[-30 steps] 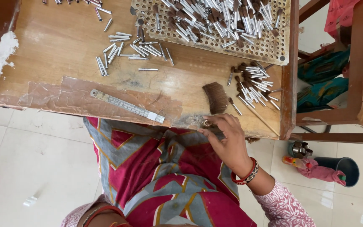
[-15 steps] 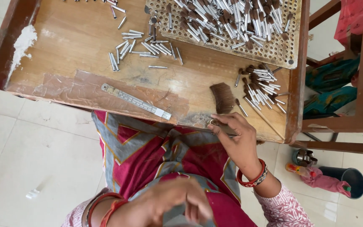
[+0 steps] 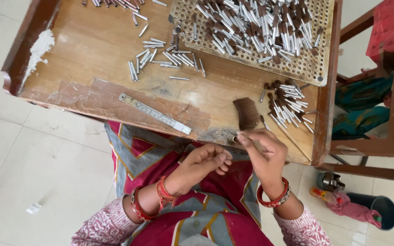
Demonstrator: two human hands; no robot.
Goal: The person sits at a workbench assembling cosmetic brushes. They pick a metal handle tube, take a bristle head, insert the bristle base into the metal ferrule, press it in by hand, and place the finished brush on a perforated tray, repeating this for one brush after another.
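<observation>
Presently, going from the left edge, the wooden worktable carries a patch of white powder by its raised rim, then a slim metal ruler lying slantwise on a taped brown patch, and above it a loose scatter of small metal tubes. Further right sits a perforated board heaped with more tubes, many tipped with dark bristle.

Below the table's near edge, the left hand hangs over the lap with fingers curled loosely inward; whether it holds anything I cannot tell. Just beside it, the right hand pinches a thin metal tube between thumb and forefinger, its end held right at the table's front edge, close under a small tuft of brown bristle lying flat on the wood. To the right of that lies a little pile of finished-looking tubes with dark tips.

By my judgement the step in hand is fitting or fixing one tube, with both hands brought close together; the next move would call for a steady pinch and the left fingers meeting the tube's end squarely.

That tube looks narrow, silvery and short, mostly hidden by the fingertips
</observation>
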